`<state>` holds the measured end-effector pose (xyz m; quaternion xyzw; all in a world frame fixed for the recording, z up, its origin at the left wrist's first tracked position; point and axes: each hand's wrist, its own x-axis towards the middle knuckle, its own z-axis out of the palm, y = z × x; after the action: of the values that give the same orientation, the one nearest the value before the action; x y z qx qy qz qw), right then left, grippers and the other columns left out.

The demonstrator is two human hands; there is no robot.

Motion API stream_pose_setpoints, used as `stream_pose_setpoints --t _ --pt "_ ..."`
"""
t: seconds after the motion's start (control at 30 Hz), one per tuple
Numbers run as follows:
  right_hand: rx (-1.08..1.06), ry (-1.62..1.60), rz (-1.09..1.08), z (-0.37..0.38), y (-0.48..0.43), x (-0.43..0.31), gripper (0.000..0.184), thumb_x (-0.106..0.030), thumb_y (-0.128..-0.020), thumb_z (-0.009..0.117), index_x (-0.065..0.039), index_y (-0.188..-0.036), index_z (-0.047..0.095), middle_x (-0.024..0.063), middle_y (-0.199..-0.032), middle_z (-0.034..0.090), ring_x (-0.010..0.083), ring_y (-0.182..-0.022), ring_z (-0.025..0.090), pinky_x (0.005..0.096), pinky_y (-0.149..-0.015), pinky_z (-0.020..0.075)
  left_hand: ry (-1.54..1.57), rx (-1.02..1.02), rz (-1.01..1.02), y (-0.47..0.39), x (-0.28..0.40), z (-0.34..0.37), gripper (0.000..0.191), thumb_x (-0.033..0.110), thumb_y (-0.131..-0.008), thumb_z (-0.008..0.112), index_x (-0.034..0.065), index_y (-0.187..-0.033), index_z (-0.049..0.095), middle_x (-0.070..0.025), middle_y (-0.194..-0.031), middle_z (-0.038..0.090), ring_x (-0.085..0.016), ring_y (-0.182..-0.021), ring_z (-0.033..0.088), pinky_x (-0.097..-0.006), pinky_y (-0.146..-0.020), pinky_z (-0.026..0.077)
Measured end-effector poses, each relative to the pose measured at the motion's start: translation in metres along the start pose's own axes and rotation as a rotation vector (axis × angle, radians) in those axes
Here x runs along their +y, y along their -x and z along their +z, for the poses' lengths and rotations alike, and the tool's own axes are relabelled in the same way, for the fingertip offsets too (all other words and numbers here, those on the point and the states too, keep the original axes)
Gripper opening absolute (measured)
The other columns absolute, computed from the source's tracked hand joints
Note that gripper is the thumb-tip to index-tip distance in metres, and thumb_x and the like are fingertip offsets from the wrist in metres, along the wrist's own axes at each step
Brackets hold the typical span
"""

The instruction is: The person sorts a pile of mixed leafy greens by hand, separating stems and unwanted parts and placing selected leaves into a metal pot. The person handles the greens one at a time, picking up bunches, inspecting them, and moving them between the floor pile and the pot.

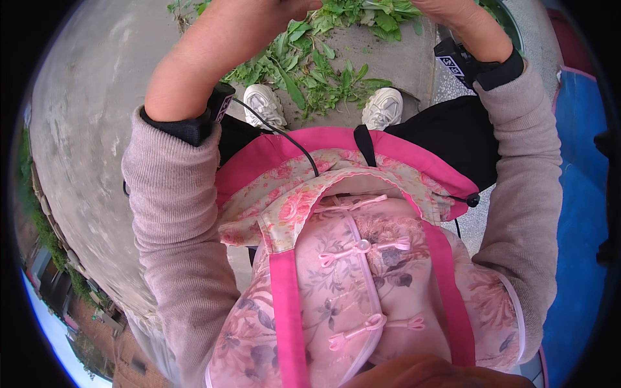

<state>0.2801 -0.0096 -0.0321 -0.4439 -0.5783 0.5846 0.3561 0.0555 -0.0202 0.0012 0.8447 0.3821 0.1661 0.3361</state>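
Note:
At the top edge, above a heap of leafy green plants point(315, 72) on the ground, part of my left hand point(284, 9) shows; its fingers are mostly cut off by the frame. My right hand point(436, 6) is cut off at the same edge, to the right, near more of the leaves; its fingers are out of view. What either hand holds cannot be told. Black straps with small devices sit around both wrists. Some plants show thin stems and roots, and loose leaves lie between my white sneakers point(263, 106).
A round container with a green rim point(514, 24) stands at the upper right, beside my right forearm. Blue material point(582, 194) runs along the right side. Grey concrete point(87, 145) spreads to the left. A pink floral apron point(349, 140) hangs over my lap, with a black cable across it.

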Motion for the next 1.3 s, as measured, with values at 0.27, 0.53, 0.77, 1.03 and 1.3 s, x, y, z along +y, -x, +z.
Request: stream_pose_setpoints --t 0.27,0.53,0.77,1.03,1.3 --pt "0.768 0.462 -0.001 -0.239 0.061 0.091 0.02 -0.014 -0.085 0.059 -0.002 -0.102 0.062 0.0073 -0.084 0.067 0.0088 -0.077 0.062 0.0203 -0.066 0.0474 0.018 0.191 -0.184 0.011 -0.004 -0.016 0.023 -0.004 -0.08 0.055 -0.0042 -0.104 0.055 -0.0058 -0.062 0.055 -0.011 -0.054 0.052 -0.025 -0.05 0.043" --pt "0.687 1.544 0.441 -0.267 0.132 0.157 0.021 -0.027 -0.083 0.061 -0.009 -0.092 0.068 0.0117 -0.086 0.068 0.0295 -0.08 0.065 0.0349 -0.07 0.0514 0.037 0.265 -0.256 0.017 0.001 -0.024 0.017 -0.004 -0.083 0.054 -0.004 -0.101 0.055 -0.0026 -0.066 0.055 -0.008 -0.057 0.05 -0.0204 -0.051 0.042" --pt "-0.376 0.976 0.073 -0.06 0.044 0.247 0.017 -0.019 -0.082 0.06 -0.003 -0.088 0.063 0.0178 -0.085 0.064 0.0351 -0.079 0.061 0.0408 -0.07 0.0488 0.0 0.268 -0.29 0.024 0.003 -0.019 0.013 -0.003 -0.084 0.056 -0.0039 -0.097 0.057 -0.0041 -0.066 0.055 -0.009 -0.056 0.05 -0.0209 -0.05 0.042" --pt "-0.299 1.138 0.33 0.088 0.032 0.347 0.026 -0.026 -0.074 0.069 -0.004 -0.086 0.064 0.0154 -0.08 0.064 0.0324 -0.077 0.062 0.04 -0.07 0.0494 -0.055 0.271 -0.329 0.047 -0.004 -0.028 0.013 -0.002 -0.083 0.057 -0.0039 -0.096 0.057 -0.0047 -0.065 0.055 -0.009 -0.055 0.051 -0.0213 -0.05 0.042" --pt "-0.444 -0.26 0.728 0.033 -0.025 0.297 0.022 -0.025 -0.084 0.065 -0.005 -0.084 0.055 0.0097 -0.081 0.066 0.0079 -0.064 0.06 0.0178 -0.048 0.0421 -0.06 0.293 -0.343 0.053 -0.003 -0.032 0.013 -0.002 -0.083 0.057 -0.0039 -0.095 0.057 -0.0052 -0.065 0.056 -0.01 -0.055 0.051 -0.0216 -0.05 0.042"
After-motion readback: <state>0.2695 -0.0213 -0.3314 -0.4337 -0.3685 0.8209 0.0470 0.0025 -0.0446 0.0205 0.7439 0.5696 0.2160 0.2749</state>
